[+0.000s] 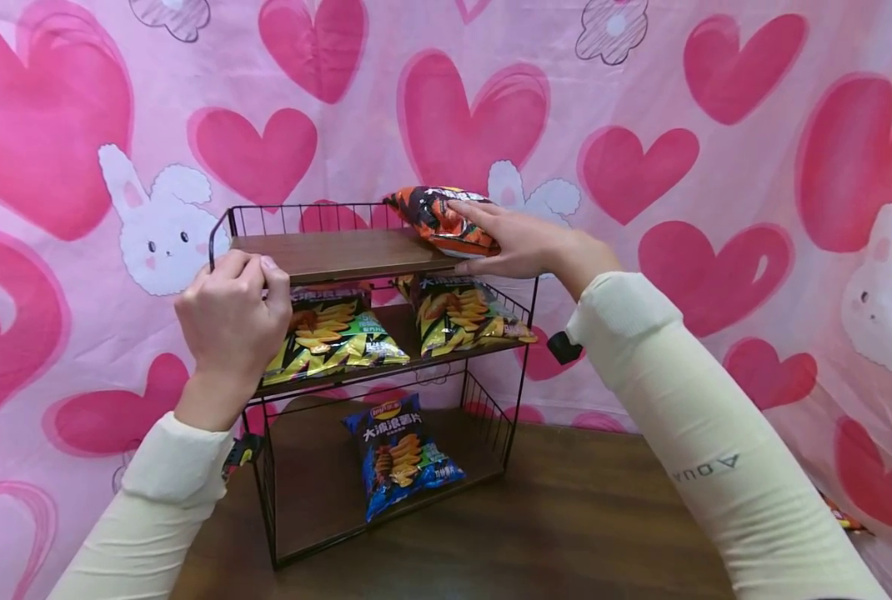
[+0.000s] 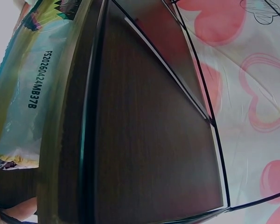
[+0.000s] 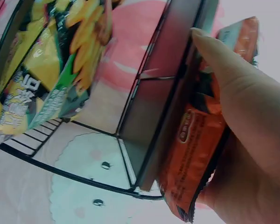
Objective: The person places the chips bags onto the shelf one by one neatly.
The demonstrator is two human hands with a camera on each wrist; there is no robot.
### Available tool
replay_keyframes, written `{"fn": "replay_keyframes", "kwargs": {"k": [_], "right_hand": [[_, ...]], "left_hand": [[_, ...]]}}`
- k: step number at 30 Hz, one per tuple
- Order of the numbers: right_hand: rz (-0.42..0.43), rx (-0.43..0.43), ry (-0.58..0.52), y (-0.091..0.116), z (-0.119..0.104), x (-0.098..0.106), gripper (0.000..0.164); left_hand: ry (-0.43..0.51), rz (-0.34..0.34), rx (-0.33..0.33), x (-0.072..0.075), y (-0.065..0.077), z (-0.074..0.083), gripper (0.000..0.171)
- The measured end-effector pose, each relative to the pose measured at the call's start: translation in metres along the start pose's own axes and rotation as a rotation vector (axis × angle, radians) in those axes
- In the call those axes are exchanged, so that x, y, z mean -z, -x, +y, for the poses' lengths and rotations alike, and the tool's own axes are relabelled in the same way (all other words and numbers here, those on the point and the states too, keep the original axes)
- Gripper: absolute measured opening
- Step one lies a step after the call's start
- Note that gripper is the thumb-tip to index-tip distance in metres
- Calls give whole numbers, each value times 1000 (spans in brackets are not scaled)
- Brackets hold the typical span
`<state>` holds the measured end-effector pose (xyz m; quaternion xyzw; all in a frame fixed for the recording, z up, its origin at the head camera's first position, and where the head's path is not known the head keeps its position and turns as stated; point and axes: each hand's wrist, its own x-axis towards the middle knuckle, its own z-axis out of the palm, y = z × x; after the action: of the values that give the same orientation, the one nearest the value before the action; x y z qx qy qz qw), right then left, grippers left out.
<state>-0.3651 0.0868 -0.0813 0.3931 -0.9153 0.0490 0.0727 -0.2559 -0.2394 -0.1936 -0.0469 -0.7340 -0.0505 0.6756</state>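
Note:
A shelf rack (image 1: 326, 254) with brown boards and black wire sides stands ahead. My left hand (image 1: 232, 308) grips its upper left front corner with curled fingers; only a bit of finger (image 2: 21, 210) enters the left wrist view. On the right end of the top board lies an orange-and-black chip bag (image 1: 446, 221). My right hand (image 1: 517, 242) rests on this bag with its fingers stretched across it. In the right wrist view the thumb reaches to the board's edge, beside the bag's orange side (image 3: 193, 154).
The middle board bears two yellow-and-black chip bags, a left one (image 1: 333, 333) and a right one (image 1: 464, 312). A blue chip bag (image 1: 401, 454) leans on the bottom board. The rack stands on a wooden table (image 1: 566, 517) before a pink heart-patterned cloth (image 1: 626, 92).

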Motion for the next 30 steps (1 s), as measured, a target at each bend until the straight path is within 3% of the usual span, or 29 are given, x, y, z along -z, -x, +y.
{"fn": "replay_keyframes", "kwargs": {"k": [6, 10, 21, 25, 30], "right_hand": [[65, 90, -21, -1, 7, -3, 68], [95, 129, -18, -1, 8, -1, 59], [80, 85, -26, 0, 4, -4, 63], [52, 48, -123, 2, 1, -1, 72], [35, -45, -296, 5, 3, 14, 69]], "left_hand": [[-2, -18, -14, 3, -1, -3, 52], [5, -18, -19, 2, -3, -2, 53], [-13, -29, -31, 1, 1, -5, 52], [-15, -41, -26, 2, 0, -6, 52], [4, -30, -9, 1, -1, -4, 53]]}}
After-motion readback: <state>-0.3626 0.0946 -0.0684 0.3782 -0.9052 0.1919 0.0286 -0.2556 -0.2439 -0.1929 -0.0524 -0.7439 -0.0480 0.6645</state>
